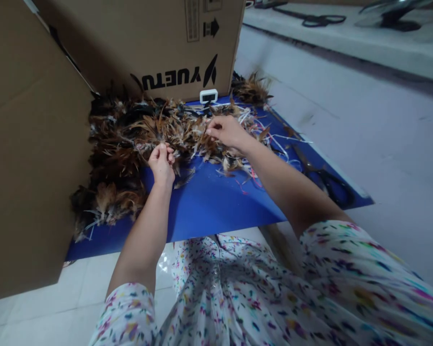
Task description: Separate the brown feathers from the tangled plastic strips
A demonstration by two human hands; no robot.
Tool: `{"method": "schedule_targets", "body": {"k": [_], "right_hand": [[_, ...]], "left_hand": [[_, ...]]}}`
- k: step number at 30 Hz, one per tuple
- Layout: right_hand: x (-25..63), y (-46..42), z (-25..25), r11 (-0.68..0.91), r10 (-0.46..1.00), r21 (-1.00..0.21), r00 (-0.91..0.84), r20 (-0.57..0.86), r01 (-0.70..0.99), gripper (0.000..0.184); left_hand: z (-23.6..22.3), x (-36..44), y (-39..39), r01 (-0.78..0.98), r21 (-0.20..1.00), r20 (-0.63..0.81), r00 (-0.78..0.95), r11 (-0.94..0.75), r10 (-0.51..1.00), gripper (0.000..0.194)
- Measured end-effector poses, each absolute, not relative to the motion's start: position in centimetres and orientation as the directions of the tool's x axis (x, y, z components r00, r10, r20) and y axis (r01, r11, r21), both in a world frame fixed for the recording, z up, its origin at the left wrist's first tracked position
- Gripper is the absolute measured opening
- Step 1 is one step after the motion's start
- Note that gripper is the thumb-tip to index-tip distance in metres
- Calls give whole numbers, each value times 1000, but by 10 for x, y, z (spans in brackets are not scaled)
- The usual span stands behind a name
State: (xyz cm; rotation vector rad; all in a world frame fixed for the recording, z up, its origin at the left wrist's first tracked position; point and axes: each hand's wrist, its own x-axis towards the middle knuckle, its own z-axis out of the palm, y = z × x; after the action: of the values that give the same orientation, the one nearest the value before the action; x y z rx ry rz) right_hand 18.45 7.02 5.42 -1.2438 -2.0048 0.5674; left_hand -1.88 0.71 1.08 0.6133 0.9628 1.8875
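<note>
Brown and black feathers [120, 149] lie in a thick heap over the back and left of a blue tabletop [209, 202]. My left hand [161, 164] is at the heap's front edge, thumb and fingers pinched together. To its right and a little farther back, my right hand [228, 131] is also closed in a pinch above the feathers. Whatever either pinch holds is too small to make out. White strips [279, 144] and pink strands [254, 178] lie tangled among loose feathers beside my right forearm.
Large cardboard boxes [25, 158] stand at the left and behind the heap. A small white display device [208, 96] sits at the back. Dark-handled scissors [334, 187] lie at the right edge. Another black-handled pair of scissors [323, 20] rests on a ledge [346, 41].
</note>
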Motion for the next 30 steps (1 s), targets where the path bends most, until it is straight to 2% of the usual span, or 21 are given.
{"method": "schedule_targets", "body": {"k": [6, 10, 12, 14, 17, 19, 21, 23, 26, 30], "right_hand": [[188, 79, 47, 348, 934, -816, -242, 262, 462, 7], [191, 92, 49, 314, 946, -833, -223, 235, 456, 7], [195, 95, 52, 333, 943, -759, -188, 275, 560, 6], [199, 91, 55, 384, 908, -610, -164, 385, 693, 7], [194, 68, 57, 508, 819, -407, -280, 500, 759, 18], [181, 46, 53, 642, 754, -344, -484, 443, 685, 21], [162, 25, 44, 806, 590, -299, -735, 334, 512, 23], [141, 10, 33, 889, 439, -246, -874, 208, 387, 36], [114, 2, 17, 925, 379, -59, -924, 44, 376, 40], [96, 12, 7, 918, 384, 95, -923, 29, 385, 35]], "left_hand": [[9, -17, 6, -490, 829, 22, -454, -271, 891, 21], [10, -17, 6, -485, 833, 23, -451, -266, 892, 22], [10, -17, 6, -488, 829, 25, -454, -273, 890, 22], [11, -17, 6, -489, 826, 30, -457, -279, 889, 21], [12, -19, 6, -492, 822, 33, -459, -285, 888, 21], [14, -21, 6, -494, 818, 37, -468, -296, 883, 22], [15, -25, 7, -493, 812, 42, -485, -312, 874, 21], [17, -28, 8, -490, 810, 39, -504, -323, 863, 21], [20, -31, 8, -491, 809, 28, -516, -323, 856, 20], [20, -31, 9, -492, 811, 23, -514, -317, 857, 20]]}}
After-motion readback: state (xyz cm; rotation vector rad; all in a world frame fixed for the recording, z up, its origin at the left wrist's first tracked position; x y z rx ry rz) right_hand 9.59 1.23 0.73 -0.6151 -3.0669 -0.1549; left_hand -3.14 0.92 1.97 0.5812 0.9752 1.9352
